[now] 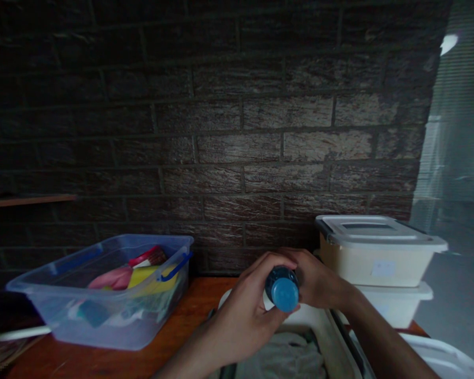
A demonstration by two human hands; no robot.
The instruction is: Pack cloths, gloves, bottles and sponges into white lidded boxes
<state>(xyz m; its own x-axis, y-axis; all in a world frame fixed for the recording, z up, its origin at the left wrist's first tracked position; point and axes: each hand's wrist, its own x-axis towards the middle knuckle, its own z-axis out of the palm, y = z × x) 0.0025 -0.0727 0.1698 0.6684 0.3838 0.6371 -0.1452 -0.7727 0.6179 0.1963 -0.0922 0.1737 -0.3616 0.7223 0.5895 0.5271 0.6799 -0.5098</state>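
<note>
A bottle with a blue cap [284, 292] points toward me, held between both hands above an open white bin [332, 329]. My left hand [243, 316] wraps round the bottle from the left, thumb by the cap. My right hand [319, 284] grips the bottle's body from the right. White cloth [288, 355] lies inside the bin below the hands.
A clear plastic tub [102, 295] with a blue handle holds pink, yellow and red items on the wooden table [102, 363] at left. Two stacked lidded white boxes [379, 252] stand at right. A dark brick wall [237, 131] rises behind. A sheer curtain [458, 184] hangs at far right.
</note>
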